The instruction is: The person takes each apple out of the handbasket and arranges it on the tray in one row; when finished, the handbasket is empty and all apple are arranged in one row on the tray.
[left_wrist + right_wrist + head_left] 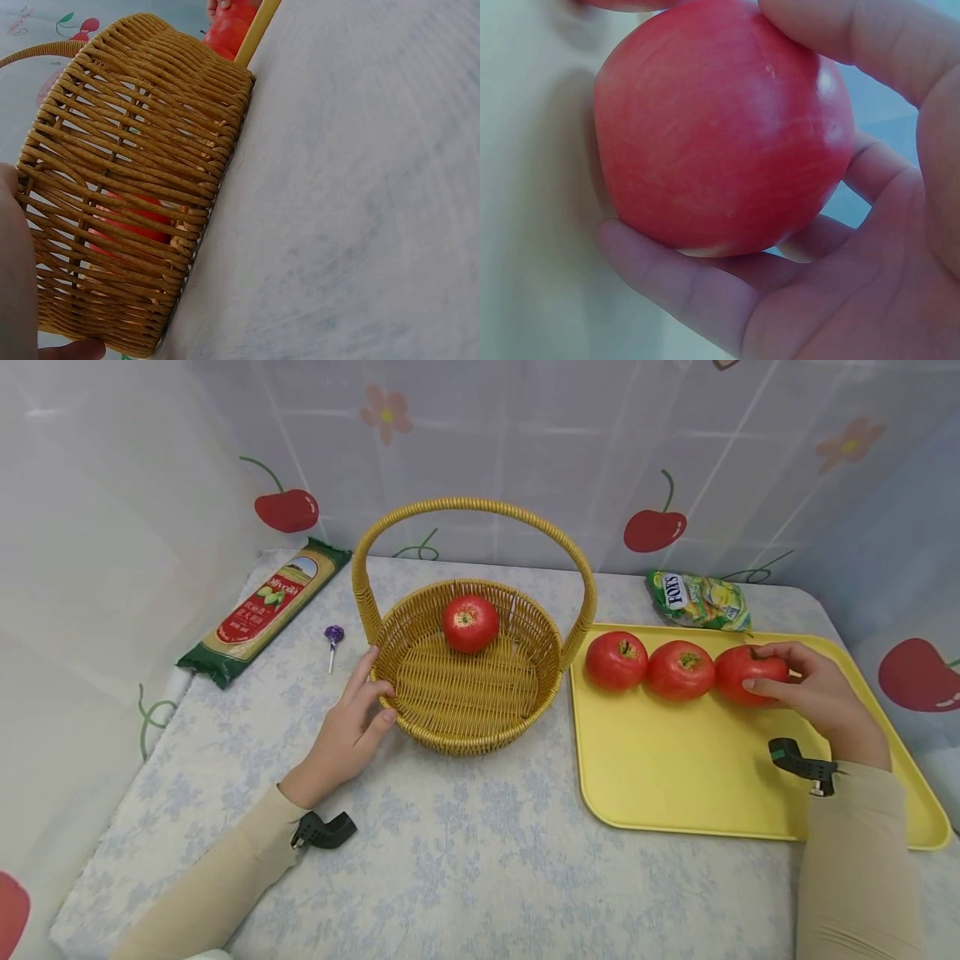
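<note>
My right hand (823, 697) grips a red apple (720, 127) at the right end of a row on the yellow tray (675, 777). The thumb and fingers curl round its sides in the right wrist view. Two more apples, a middle one (679, 670) and a left one (616, 661), sit beside it along the tray's far side. With fingertips over the rim and thumb outside, my left hand (347, 739) holds the left side of a woven basket (465, 693). Inside the basket, near its back wall, lies one apple (471, 623). The basket's tall handle (468, 506) arches above it.
A long green-ended packet (266, 610) lies at the back left, with a purple lollipop (333, 635) between it and the basket. Behind the tray is a green FOX'S candy bag (699, 600). A patterned curtain (510, 452) hangs behind the flowered tablecloth (480, 843).
</note>
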Available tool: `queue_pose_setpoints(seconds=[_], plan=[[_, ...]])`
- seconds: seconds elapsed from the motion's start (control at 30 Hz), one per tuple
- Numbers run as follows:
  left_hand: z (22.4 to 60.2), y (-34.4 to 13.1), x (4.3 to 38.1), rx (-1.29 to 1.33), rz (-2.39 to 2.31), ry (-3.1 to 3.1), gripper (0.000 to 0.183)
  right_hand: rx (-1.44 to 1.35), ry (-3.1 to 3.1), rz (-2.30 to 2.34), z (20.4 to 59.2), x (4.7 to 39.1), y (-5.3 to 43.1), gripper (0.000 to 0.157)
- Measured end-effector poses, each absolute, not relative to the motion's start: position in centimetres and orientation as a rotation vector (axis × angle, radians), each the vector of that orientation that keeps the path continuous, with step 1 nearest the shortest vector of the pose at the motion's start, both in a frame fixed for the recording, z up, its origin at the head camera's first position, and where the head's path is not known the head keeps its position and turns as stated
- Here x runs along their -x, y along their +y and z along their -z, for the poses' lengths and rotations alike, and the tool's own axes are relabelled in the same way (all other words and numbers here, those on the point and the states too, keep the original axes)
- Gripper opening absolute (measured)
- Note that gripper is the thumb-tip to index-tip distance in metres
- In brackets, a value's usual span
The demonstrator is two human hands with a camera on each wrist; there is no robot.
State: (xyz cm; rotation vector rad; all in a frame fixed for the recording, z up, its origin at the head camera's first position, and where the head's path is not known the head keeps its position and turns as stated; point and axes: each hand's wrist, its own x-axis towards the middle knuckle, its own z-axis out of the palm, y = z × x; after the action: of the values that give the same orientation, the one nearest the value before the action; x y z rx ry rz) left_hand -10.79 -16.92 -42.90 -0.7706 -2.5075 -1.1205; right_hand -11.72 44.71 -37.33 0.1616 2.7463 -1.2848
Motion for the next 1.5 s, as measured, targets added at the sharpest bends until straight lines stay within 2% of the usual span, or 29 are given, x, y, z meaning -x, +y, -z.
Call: queue_pose_setpoints(seconds=[0.9, 1.2, 1.5], plan=[[43.01, -16.98, 10.90, 0.789, 1.105, -2.479, 0.058, -0.062, 2.753, 1.235, 37.77, 11.72, 44.99, 0.037], [42.88, -16.90, 10.86, 0.787, 1.111, -2.488, 0.058, -0.052, 2.678, 1.482, 37.54, 11.26, 45.14, 0.029], [42.79, -16.93, 10.87, 0.787, 1.108, -2.496, 0.059, 0.006, 2.686, 1.540, 37.49, 11.19, 45.36, 0.034]])
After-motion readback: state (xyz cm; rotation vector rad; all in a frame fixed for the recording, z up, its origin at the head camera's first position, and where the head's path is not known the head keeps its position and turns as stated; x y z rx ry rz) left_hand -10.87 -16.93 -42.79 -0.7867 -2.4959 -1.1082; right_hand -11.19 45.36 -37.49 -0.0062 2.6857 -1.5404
